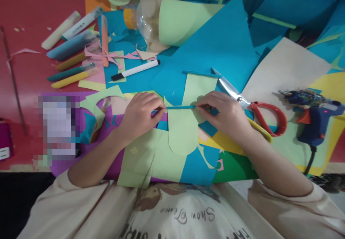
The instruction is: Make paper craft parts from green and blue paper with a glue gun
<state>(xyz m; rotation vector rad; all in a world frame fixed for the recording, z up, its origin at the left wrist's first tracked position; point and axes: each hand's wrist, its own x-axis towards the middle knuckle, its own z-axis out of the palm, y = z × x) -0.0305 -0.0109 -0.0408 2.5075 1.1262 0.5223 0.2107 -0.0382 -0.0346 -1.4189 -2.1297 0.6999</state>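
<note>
My left hand and my right hand each pinch one end of a thin blue paper strip. The strip lies straight across a light green paper shape with a rounded lower end. A second blue strip sits along the top edge of that green shape. Both hands are closed, fingertips pressed on the strip's ends. Blue, green and yellow paper sheets lie under the green shape.
Red-handled scissors lie just right of my right hand. A blue glue gun stands further right, its cord trailing down. A black-capped white marker, several rolled paper tubes, a plastic bottle and large blue paper lie behind.
</note>
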